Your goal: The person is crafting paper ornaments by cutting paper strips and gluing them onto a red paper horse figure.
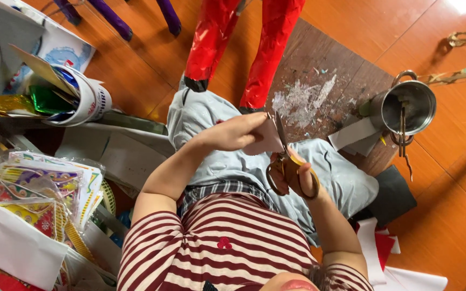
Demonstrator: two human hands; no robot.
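At frame centre, the left hand [233,134] pinches a thin, floppy paper piece [268,141] near its edge; the right hand [292,175] grips scissors [286,161] through the loops.

A home craft workshop is showing itself here: paper scraps are littering the orange floor [449,215], stacks of printed sheets [39,188] are piling up, and a red paper figure [244,43] is standing nearby.

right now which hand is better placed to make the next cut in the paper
Right. The right hand grips the scissors, blades against the paper; the left hand only pinches that paper.
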